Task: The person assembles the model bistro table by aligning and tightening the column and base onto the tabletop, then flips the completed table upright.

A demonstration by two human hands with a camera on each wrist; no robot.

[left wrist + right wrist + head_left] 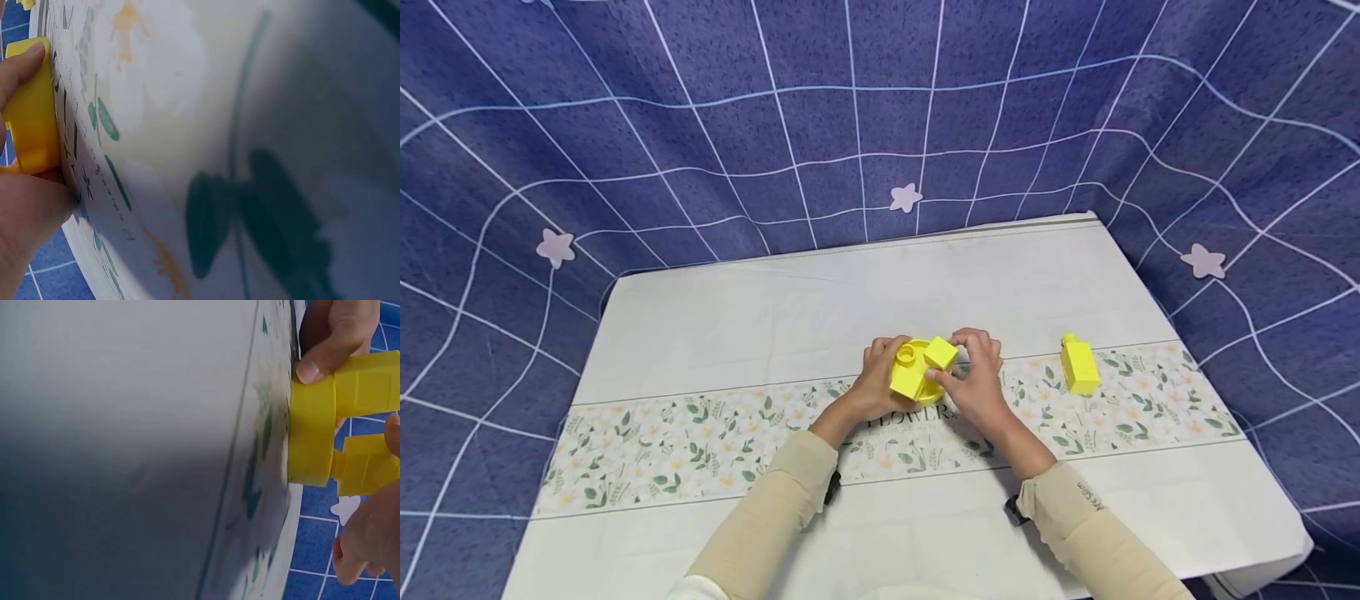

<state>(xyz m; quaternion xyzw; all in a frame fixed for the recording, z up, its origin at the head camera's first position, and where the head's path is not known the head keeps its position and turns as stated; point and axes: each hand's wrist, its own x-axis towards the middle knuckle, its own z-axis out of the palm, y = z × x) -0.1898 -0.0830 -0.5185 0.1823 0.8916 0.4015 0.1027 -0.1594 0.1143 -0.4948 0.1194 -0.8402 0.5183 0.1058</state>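
So, left hand (877,382) has fingers curled round a round yellow base (312,437) on the tablecloth's floral band (662,446), one squared block (907,383) standing on it. Right hand (979,385) pinches a second block (941,353) at its top, can't tell if seated. Knobbed block (1080,367) lies off right.

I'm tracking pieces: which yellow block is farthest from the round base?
The yellow rectangular block on the flowered strip, right of the right hand; the others are at the yellow round base.
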